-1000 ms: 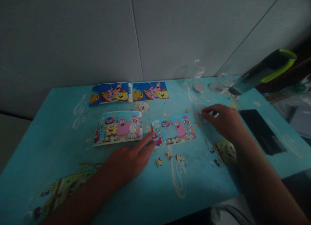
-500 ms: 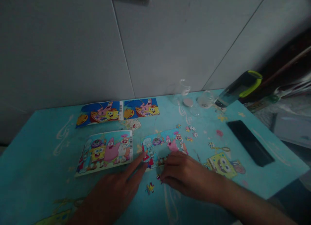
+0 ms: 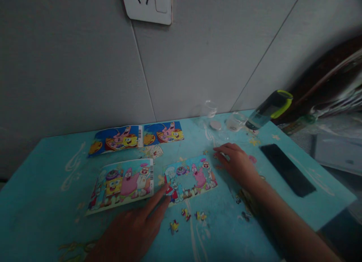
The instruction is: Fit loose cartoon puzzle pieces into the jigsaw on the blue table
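A small cartoon jigsaw puzzle lies partly assembled on the turquoise table. My left hand rests flat beside it, fingers stretched, the fingertips touching the puzzle's lower left corner. My right hand lies to the right of the puzzle, fingers curled over loose pieces near its upper right corner; what they grip is hidden. Three loose pieces sit below the puzzle. A printed picture card with the same scene lies to the left.
Two more cartoon cards lie by the wall. Clear plastic containers and a lid stand at the back. A bottle with a green cap leans at the right. A black phone lies on the right.
My right hand moved from below the puzzle up to its upper right side. The camera tilted up, showing a wall socket. My left hand stayed at the puzzle's corner.
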The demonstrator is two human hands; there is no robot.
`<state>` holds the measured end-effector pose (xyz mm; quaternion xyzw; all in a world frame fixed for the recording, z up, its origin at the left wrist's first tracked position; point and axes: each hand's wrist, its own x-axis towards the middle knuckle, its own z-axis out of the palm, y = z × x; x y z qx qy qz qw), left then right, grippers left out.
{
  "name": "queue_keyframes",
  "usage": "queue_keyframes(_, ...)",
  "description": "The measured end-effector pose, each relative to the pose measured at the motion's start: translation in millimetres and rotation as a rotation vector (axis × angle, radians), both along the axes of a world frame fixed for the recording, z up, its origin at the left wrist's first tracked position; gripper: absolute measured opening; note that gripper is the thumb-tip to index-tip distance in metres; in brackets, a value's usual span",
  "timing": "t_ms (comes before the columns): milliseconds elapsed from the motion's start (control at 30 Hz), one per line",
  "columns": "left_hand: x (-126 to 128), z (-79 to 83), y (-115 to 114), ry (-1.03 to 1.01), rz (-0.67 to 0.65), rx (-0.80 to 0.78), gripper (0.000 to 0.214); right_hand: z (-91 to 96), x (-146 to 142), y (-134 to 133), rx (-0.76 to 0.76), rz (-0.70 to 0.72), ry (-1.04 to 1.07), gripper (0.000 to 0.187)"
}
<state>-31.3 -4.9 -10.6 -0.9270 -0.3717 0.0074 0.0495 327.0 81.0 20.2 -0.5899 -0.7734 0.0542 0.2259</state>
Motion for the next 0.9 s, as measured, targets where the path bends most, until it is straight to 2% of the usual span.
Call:
queue_keyframes(167,6.0,10.0,2.0,0.004,0.003,-0.040,0.056,-13.0,-6.3,7.1,0.021,0.068,-0.034,0.032)
queue_keyframes(333,8.9,12.8,2.2,-0.017,0.017,-0.054,0.054,-22.2,-13.0,13.9,0.047,0.042,-0.076,0.029)
queue_keyframes(533,10.8,14.5,2.6,-0.024,0.029,-0.076,0.055,-19.0,-5.3,21.1,-0.002,-0.010,0.006,0.022)
queue_keyframes(733,13.4,19.2,2.9,-0.010,0.035,-0.050,0.050,-18.5,-2.0,22.8,-0.122,-0.094,0.123,0.026)
queue_keyframes(900,14.9,22.4,4.4,-0.024,0.038,-0.073,0.048,-3.4,-12.8,12.2,-0.211,-0.155,0.299,0.030)
